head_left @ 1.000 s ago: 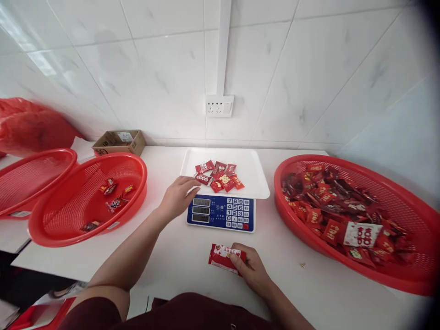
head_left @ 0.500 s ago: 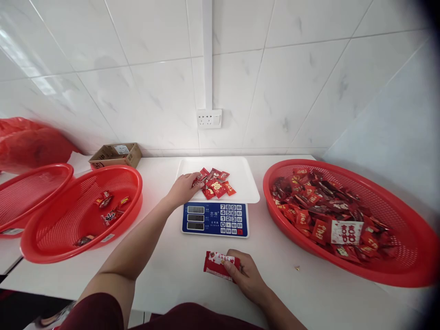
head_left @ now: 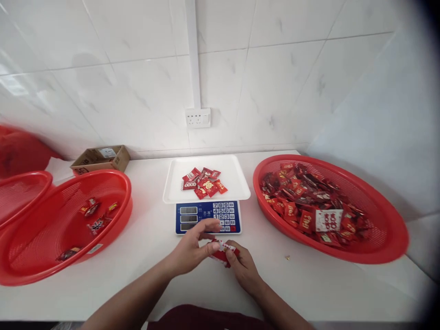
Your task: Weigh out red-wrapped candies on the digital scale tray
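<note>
My right hand (head_left: 244, 266) is closed on a small red and white packet (head_left: 223, 259) above the table, just in front of the scale. My left hand (head_left: 192, 246) is at the packet's left side, with its thumb on the upper edge. Its index finger stretches out over the scale's keys, and its other fingers are partly hidden behind the thumb. Beyond them is a blue digital scale (head_left: 202, 206) with a white tray (head_left: 172, 188) on top. A small pile of red wrapped candies (head_left: 206, 184) lies on the tray.
A red basket (head_left: 388, 243) heaped with red candies stands at right. At left, another red basket (head_left: 30, 256) holds a few sweets, beside a second one (head_left: 41, 176). Behind them are a cardboard box (head_left: 120, 158) and a red bag (head_left: 17, 153). A tiny scrap (head_left: 287, 257) lies at right.
My left hand has left the candies on the tray and come back to the packet. The packet stays in my right hand, now tilted. The view has shifted slightly.
</note>
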A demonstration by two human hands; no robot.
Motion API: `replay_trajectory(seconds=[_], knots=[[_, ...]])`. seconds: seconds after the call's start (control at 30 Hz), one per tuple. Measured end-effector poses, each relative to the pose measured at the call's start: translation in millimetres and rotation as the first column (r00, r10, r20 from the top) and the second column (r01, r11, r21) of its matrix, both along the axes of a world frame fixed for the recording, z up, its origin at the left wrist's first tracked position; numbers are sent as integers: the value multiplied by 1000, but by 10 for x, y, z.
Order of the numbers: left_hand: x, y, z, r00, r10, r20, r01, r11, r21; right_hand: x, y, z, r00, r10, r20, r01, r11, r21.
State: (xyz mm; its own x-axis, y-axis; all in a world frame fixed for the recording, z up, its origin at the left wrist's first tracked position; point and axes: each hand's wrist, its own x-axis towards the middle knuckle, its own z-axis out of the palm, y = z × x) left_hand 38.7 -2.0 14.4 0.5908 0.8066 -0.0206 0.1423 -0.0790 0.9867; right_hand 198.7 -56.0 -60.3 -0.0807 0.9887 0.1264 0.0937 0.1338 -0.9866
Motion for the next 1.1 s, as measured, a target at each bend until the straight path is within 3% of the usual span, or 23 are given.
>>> replay_trajectory(seconds=[0.13,0.27,0.43,0.53,0.6,0.7,0.8,0.93,1.03,1.1], knots=[[78,-133,-243,994,78,78,-45,934,-356,17,-15,128,991,-33,131,33,999,10],[81,-80,-337,982,136,133,-21,773,-634,296,-62,518,883,-11,470,4,1000,16],[68,-75,-442,979,160,124,-19,682,-731,1012,113,1189,734,-217,644,187,976,115],[73,-117,-497,978,159,134,-8,674,-739,1412,501,1399,541,-215,813,271,960,73],[73,-136,-507,979,148,142,2,685,-728,1569,825,1416,374,-87,923,315,948,-38],[74,-142,-497,978,162,132,-21,708,-706,1611,1256,1357,345,-8,939,322,940,-110],[86,-137,-494,974,205,101,-84,732,-676,1527,1430,1302,361,2,933,323,938,-126],[103,-145,-513,972,216,99,-103,759,-643,1515,1084,1169,403,-60,913,337,938,-87],[108,-169,-529,979,178,99,-75,766,-639,1602,662,1009,548,-295,782,404,913,61],[112,-188,-538,984,156,92,-63,771,-633,1644,539,958,582,-360,729,416,902,113]])
